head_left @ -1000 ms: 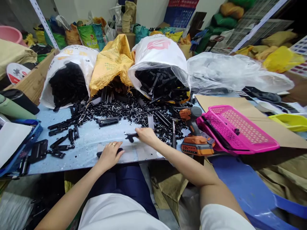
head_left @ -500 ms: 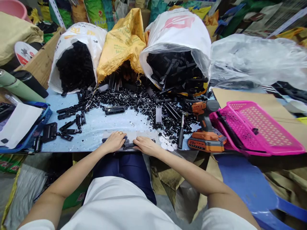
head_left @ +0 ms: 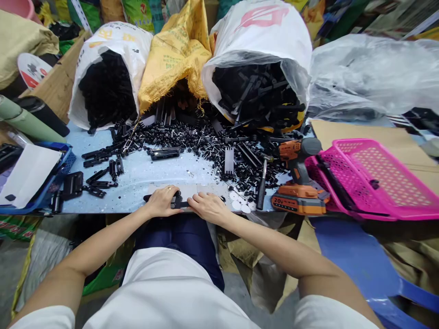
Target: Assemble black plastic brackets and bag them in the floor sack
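Observation:
At the table's front edge, my left hand (head_left: 162,201) is closed around a black plastic part (head_left: 178,201), thumb below and fingers over the top. From the other side, my right hand (head_left: 207,207) pinches the right end of the same part. My palms and fingers cover much of it, so its full shape is hidden. Beneath my hands lies a flat grey plate (head_left: 202,188). Several white discs (head_left: 240,201) lie just right of my right hand. Farther right rests a hammer (head_left: 263,183) with a black handle.
Small black pins (head_left: 192,137) are heaped across the table's middle. Behind them lie a white sack (head_left: 260,32), a yellow sack (head_left: 174,55) and another white sack (head_left: 113,39). An orange cordless drill (head_left: 298,183) stands beside a pink basket (head_left: 384,183). Black hinged pieces (head_left: 99,180) lie left.
My left hand has tilted up, and its thumb now shows under the black part, which has turned slightly. My right hand has shifted a little left. The camera view has moved slightly.

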{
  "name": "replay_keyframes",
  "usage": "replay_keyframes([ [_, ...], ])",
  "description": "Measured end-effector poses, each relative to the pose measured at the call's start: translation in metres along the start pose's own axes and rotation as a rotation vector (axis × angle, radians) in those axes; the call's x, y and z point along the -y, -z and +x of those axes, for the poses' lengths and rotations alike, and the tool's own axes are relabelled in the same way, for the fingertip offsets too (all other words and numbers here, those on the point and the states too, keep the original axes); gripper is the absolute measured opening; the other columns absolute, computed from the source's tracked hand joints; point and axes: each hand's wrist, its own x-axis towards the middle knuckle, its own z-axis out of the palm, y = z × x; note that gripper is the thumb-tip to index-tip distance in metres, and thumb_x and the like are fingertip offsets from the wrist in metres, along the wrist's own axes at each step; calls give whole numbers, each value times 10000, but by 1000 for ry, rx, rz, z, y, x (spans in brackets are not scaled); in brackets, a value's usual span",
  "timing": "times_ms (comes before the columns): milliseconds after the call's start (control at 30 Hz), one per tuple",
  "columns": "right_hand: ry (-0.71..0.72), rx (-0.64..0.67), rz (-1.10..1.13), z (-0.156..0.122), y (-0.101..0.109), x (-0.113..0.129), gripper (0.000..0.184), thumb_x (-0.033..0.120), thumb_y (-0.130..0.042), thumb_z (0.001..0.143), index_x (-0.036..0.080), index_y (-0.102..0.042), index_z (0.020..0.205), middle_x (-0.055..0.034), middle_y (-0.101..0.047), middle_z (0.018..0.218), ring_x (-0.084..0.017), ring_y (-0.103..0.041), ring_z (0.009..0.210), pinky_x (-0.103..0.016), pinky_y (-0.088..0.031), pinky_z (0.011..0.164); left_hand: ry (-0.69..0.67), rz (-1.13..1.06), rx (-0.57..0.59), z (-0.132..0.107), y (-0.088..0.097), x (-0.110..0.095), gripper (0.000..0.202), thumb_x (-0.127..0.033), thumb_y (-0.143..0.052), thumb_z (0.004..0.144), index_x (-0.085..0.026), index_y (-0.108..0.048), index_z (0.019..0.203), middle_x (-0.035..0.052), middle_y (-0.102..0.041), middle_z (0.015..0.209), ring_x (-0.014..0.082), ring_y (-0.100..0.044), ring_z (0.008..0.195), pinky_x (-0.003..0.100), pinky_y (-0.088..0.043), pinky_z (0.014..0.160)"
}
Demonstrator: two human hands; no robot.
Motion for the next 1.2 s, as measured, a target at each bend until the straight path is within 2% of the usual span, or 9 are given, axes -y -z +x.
replay_keyframes([
  [100,67,3,-17,5,5,-6,367,335,-213,996,158,-532,1031,-90,-597,914,-178,-541,824,-273,-327,629,16,-31,-28,0,2,1,632,-610,-604,704,-172,-461,1136,108,-591,1086,267,-584,982,371,-456,829],
  [300,61,62,100,14,5,-19,385,429,-280,976,153,-546,1008,-77,-614,914,-163,-575,805,-253,-333,631,119,-76,97,10,9,4,815,-646,-637,646,-199,-399,1285,122,-536,1260,308,-526,1132,426,-411,929],
  [433,45,66,146,14,2,-18,387,435,-286,973,156,-551,1013,-75,-620,922,-162,-578,807,-250,-336,645,103,-69,125,13,10,4,789,-646,-646,629,-191,-446,1241,113,-575,1188,306,-560,1068,414,-431,893],
  [567,45,45,144,18,4,-17,382,428,-287,973,161,-553,1033,-80,-620,940,-170,-574,836,-252,-338,652,127,-87,53,10,12,5,761,-673,-627,628,-202,-450,1199,90,-585,1153,288,-579,1032,395,-446,865],
  [733,61,94,139,22,12,-21,386,434,-291,972,156,-552,1032,-88,-615,944,-159,-569,829,-246,-335,649,139,-82,11,10,11,5,748,-684,-617,633,-192,-456,1173,93,-587,1150,291,-567,1055,399,-450,861],
  [867,63,85,61,23,17,-18,371,401,-266,983,152,-539,1013,-94,-603,924,-167,-552,826,-255,-329,641,83,-65,-5,9,9,7,681,-648,-591,687,-187,-451,1169,101,-586,1116,276,-584,1006,380,-461,828],
  [1067,92,7,-42,22,18,-7,312,280,-248,988,157,-534,988,-98,-595,893,-200,-521,832,-285,-324,637,40,-72,-140,0,2,12,653,-580,-599,722,-174,-431,1205,128,-576,1127,277,-562,1058,378,-454,866],
  [1200,84,1,-54,20,21,-1,323,244,-224,985,151,-533,993,-108,-596,890,-201,-528,818,-288,-325,632,2,-122,-120,-2,1,14,651,-571,-620,706,-165,-462,1189,124,-588,1132,269,-574,1043,372,-447,890],
])
